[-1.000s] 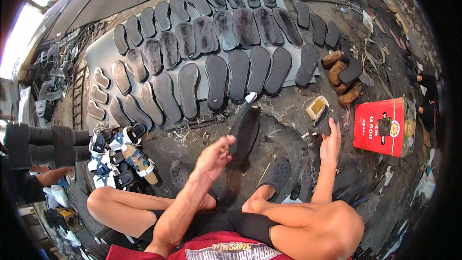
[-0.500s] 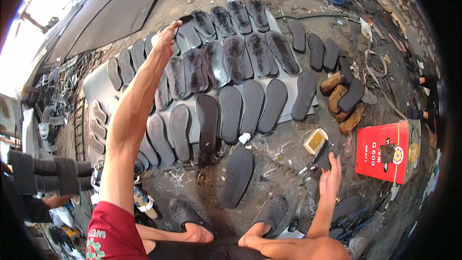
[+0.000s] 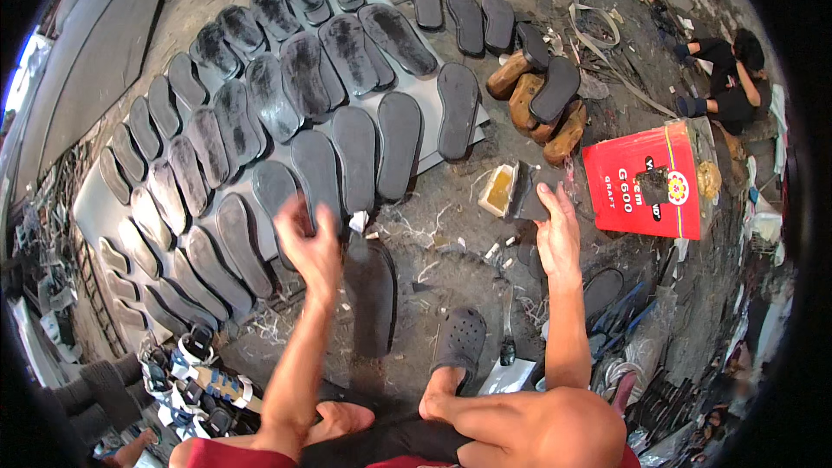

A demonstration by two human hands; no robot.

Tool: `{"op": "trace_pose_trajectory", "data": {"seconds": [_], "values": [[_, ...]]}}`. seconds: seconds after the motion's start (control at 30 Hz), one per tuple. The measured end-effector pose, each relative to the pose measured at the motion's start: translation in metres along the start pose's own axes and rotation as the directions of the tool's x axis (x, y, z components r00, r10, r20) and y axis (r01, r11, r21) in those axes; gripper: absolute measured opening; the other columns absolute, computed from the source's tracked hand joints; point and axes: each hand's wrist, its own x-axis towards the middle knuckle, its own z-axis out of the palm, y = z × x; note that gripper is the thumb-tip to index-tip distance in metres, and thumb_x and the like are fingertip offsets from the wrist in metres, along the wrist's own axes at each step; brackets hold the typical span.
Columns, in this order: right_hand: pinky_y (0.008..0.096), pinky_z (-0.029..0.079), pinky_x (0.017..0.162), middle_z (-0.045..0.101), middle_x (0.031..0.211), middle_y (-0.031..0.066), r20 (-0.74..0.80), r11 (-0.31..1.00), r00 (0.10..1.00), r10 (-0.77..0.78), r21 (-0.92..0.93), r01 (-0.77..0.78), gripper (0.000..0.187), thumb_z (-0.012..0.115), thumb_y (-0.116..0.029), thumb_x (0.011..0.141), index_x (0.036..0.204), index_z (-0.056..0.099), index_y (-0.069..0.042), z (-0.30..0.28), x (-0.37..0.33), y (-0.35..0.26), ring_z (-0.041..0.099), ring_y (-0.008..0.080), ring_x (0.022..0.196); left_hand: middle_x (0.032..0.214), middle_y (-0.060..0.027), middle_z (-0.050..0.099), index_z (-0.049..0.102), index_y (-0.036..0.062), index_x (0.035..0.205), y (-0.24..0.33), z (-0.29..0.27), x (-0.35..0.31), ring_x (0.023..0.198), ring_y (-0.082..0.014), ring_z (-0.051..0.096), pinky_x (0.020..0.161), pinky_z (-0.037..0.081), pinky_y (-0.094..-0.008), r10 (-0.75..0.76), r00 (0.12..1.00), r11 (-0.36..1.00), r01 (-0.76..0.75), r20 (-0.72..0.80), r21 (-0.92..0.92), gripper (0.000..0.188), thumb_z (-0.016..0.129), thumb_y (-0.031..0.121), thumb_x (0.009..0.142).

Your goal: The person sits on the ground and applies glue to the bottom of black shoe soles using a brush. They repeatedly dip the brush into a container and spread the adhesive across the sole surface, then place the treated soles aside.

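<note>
My right hand (image 3: 559, 230) grips a dark flat piece (image 3: 526, 194), its thumb and fingers pinched at one edge. That piece is close against a small white tub of yellow glue (image 3: 498, 189). Over the near row of grey shoe soles (image 3: 357, 156), my left hand (image 3: 310, 247) hovers with thumb and fingers apart, slightly blurred; nothing shows in it. Several rows of soles lie on a grey sheet (image 3: 472, 134); those in the far rows have dark, glossy smears (image 3: 303, 69). A single dark sole (image 3: 370, 295) lies on the ground beside my left forearm.
A red tin (image 3: 641, 182) stands to the right. Beyond the tub, brown wooden shoe lasts (image 3: 523, 100) lie with soles on them. Strapped sandal uppers (image 3: 204, 381) are piled at lower left. Another person (image 3: 728, 78) sits at far right.
My left hand has come back from the far rows to the near row of soles. My right hand has moved up and left with the dark piece. The view has turned rightward.
</note>
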Motion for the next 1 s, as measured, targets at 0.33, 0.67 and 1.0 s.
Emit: {"op": "trace_pose_trajectory", "data": {"seconds": [0.33,0.67,1.0], "values": [[0.0308,0.052,0.106,0.07,0.138,0.0035,0.277,0.994,0.955,-0.107,0.038,0.1,0.05,0.075,-0.019,0.105,0.151,0.061,-0.004,0.051,-0.059,-0.031,0.067,0.0122,0.123,0.146,-0.025,0.045,0.041,0.0064,0.161,0.015,-0.1,-0.244,0.138,-0.0461,0.042,0.117,0.038,-0.0574,-0.377,0.899,0.788,0.186,0.221,0.587,0.112,0.1,0.021,0.067],[0.034,0.059,0.085,0.079,0.113,0.0076,0.505,0.881,0.862,-0.036,-0.391,0.266,0.041,0.075,-0.023,0.106,0.132,0.067,0.007,0.118,-0.103,0.16,0.074,0.0151,0.096,0.142,-0.0253,0.049,0.049,0.0023,0.157,-0.011,-0.108,-0.254,0.133,-0.0457,0.047,0.116,0.043,-0.0535,-0.26,0.946,0.897,0.162,0.194,0.411,0.093,0.093,0.007,0.075],[0.0553,0.056,0.084,0.077,0.101,0.0239,0.685,0.206,0.64,-0.349,-0.61,0.765,0.021,0.072,-0.016,0.097,0.113,0.074,-0.002,0.169,-0.076,0.17,0.073,0.0476,0.094,0.138,-0.0252,0.051,0.054,0.0033,0.155,-0.023,-0.11,-0.257,0.129,-0.044,0.049,0.113,0.044,-0.0538,-0.261,0.952,0.919,0.194,0.16,0.343,0.09,0.092,0.008,0.074]]}}
